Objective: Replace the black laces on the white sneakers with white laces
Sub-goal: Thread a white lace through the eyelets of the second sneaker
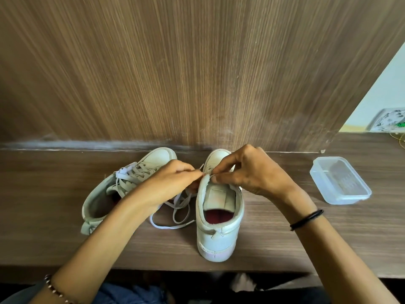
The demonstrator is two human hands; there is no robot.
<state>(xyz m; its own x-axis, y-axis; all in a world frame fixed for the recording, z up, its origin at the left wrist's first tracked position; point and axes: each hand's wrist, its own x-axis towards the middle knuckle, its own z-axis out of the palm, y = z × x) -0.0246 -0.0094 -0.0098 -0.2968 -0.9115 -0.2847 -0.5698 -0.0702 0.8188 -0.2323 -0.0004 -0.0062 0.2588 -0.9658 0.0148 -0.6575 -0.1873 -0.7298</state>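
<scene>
Pinching a white lace [202,170], left hand [173,183] and right hand [247,172] meet over the right sneaker [219,227].

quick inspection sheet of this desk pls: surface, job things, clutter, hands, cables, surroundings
surface: brown wood-grain desk, pale scuffs along its back edge
job's things: laced sneaker tipped on its side, white lacing; upright sneaker, heel toward camera; white lace trailing loose between them; black laces not seen
clutter: clear plastic container, apart from the shoes
grippers: left hand and right hand pinch the white lace at the upright sneaker's top
cables: thin wires, far right edge
surroundings: wood panel behind; wall plate
</scene>
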